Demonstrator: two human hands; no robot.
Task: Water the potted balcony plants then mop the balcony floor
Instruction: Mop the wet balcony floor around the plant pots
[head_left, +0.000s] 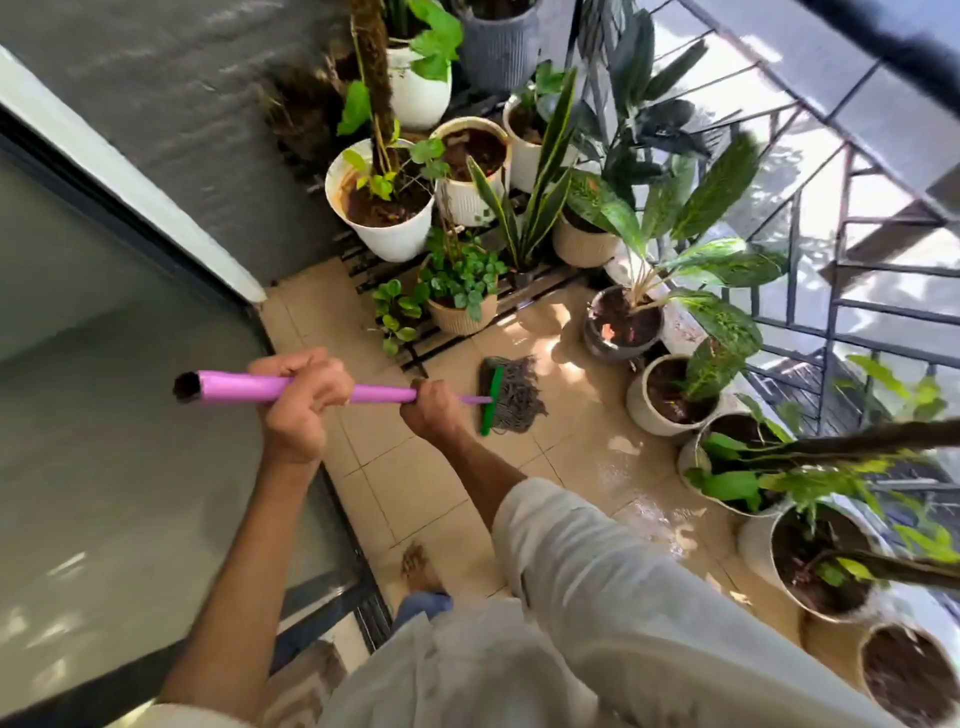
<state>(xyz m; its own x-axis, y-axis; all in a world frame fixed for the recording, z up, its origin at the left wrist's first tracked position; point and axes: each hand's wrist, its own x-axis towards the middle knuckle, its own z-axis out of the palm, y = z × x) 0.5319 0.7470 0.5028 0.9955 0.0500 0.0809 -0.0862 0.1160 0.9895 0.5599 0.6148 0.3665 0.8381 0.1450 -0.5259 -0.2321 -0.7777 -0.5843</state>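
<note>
Head view: left hand (301, 402) wraps the pink mop handle (249, 388) near its open top end, right hand (434, 410) grips the same handle lower down, fingers curled round it. Mop head (511, 396) (green bar, grey strings) lies on the wet beige tiled floor (415, 483). Pots hold dark soil and plants: large white pot (387, 236) with a staked climber, ribbed cream pot (470, 200) with soil, woven beige pot (462, 314) with a small-leaved plant, dark round pot (618, 338) with variegated leaves, more pots along the railing (841, 291). Snake plant (530, 208) stands between them. No readable writing or labels.
</note>
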